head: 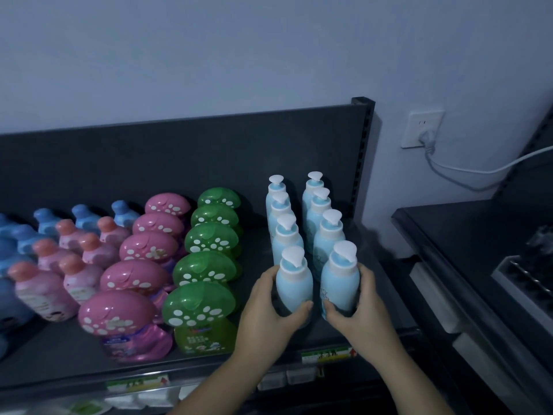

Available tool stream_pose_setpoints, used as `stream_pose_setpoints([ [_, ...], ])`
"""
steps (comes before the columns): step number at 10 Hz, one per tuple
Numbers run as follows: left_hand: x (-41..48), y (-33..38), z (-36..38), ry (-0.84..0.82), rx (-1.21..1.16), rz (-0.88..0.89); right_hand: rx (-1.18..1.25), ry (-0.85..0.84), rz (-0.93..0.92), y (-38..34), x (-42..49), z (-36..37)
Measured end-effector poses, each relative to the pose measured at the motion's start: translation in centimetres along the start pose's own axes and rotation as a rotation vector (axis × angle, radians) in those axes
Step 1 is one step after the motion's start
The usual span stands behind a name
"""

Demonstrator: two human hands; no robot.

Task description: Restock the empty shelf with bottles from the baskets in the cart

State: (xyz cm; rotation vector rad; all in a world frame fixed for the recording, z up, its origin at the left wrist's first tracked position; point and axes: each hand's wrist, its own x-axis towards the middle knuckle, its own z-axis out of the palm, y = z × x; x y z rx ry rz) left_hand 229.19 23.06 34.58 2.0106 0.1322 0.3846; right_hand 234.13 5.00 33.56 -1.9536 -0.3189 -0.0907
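Gripping left bottle [294,284] with left hand [267,310] and right bottle [339,280] with right hand [360,310] at shelf [51,354] front, could topple rows [329,235] behind if shoved back too hard.

Dark grey metal shelf [258,245]: flat deck, upright back panel.

Right end: eight pale blue plastic pump bottles with white heads, upright, two files of four running front to back. Front-left pump bottle [294,284] is gripped by the left hand [266,308], front-right pump bottle [340,280] by the right hand [362,307]; their bases are hidden.

Leftward: five green mushroom-capped bottles [206,266], five pink mushroom-capped bottles [143,277], then small pink orange-capped bottles [82,266] and blue bottles [46,223], blurred.
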Motion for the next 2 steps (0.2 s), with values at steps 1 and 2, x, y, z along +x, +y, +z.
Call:
stream_pose_setpoints([
  [1, -0.09, 0.03, 0.01, 0.001, -0.022, -0.012, 0.037, -0.026, 0.021, 0.19, -0.01, -0.12],
  [2, 0.02, 0.12, -0.09, 0.014, -0.065, -0.014, 0.113, -0.049, 0.015, -0.41, 0.03, -0.77],
])
